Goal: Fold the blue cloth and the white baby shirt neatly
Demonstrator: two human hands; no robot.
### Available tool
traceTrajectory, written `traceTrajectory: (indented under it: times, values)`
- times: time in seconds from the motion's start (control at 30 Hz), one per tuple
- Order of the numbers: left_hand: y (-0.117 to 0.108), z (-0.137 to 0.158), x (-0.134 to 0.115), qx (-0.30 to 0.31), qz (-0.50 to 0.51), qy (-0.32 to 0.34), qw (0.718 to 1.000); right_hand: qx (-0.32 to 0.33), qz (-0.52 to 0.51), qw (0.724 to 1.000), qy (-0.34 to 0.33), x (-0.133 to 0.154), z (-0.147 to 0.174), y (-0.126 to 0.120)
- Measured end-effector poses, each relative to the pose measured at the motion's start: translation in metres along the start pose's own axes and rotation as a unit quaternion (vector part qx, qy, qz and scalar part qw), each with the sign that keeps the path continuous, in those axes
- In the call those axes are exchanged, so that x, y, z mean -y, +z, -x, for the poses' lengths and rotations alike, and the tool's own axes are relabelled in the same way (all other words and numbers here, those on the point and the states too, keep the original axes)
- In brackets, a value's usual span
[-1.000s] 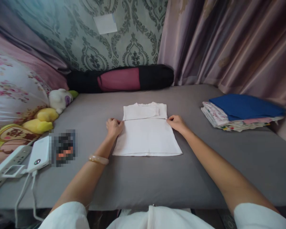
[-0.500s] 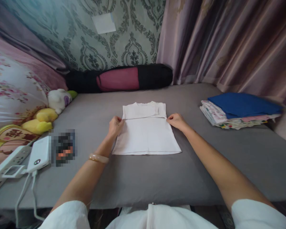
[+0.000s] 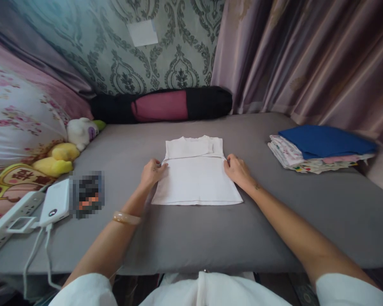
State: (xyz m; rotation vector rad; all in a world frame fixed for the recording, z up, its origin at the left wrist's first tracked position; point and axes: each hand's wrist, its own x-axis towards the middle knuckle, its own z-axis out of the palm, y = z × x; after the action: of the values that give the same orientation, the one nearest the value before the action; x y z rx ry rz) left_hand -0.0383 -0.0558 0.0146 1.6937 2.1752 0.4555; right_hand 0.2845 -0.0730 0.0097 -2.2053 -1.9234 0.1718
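Observation:
A small white shirt (image 3: 198, 180) lies flat, with its sleeves folded across the upper part below the neckline. At its left edge is my left hand (image 3: 153, 172), the thumb on the cloth and the fingers curled by the edge, closed on it. My right hand (image 3: 239, 173) holds the opposite edge at the same height, with bent fingers and the thumb against the fabric. The fingertips of both hands are partly hidden. A pale bangle (image 3: 127, 218) circles my left wrist.
A grey-covered bed (image 3: 191, 242) bears a folded clothes stack (image 3: 325, 144) at right and a black-and-pink bolster-shaped bag (image 3: 159, 105) behind. At left are plush toys (image 3: 62, 155), a white power bank (image 3: 55, 202), a power strip (image 3: 15, 214) and a pixelated item (image 3: 87, 194).
Both hands have slid slightly down along the shirt's sides, and their pinch has become a broader hold. The shirt lies nearly as before. The view has shifted slightly.

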Motion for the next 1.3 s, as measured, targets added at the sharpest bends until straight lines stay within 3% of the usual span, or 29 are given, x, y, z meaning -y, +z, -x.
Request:
traceTrajectory:
  times: [0.3, 0.6, 0.73, 0.87, 0.97, 1.13, 1.3]
  values:
    - [-0.021, 0.056, 0.030, 0.156, 0.144, 0.022, 0.977, 0.074, -0.127, 0.988, -0.046, -0.027, 0.059, -0.010]
    - [-0.030, 0.100, 0.043, 0.178, 0.246, 0.052, 0.952, 0.128, -0.247, 0.957, -0.080, -0.042, 0.101, -0.026]
    - [-0.032, 0.108, 0.035, 0.149, 0.307, 0.063, 0.938, 0.150, -0.311, 0.932, -0.115, -0.043, 0.105, -0.030]
    - [-0.038, 0.111, 0.028, 0.111, 0.375, 0.024, 0.920, 0.133, -0.320, 0.932, -0.107, -0.046, 0.105, -0.037]
    - [-0.041, 0.112, 0.027, 0.117, 0.399, 0.060, 0.908, 0.085, -0.327, 0.933, -0.129, -0.047, 0.102, -0.041]
    - [-0.036, 0.111, 0.033, 0.038, 0.329, 0.153, 0.931, -0.032, -0.326, 0.934, -0.140, -0.042, 0.098, -0.044]
    - [-0.037, 0.116, 0.037, 0.002, 0.301, 0.147, 0.942, -0.042, -0.307, 0.934, -0.180, -0.041, 0.104, -0.055]
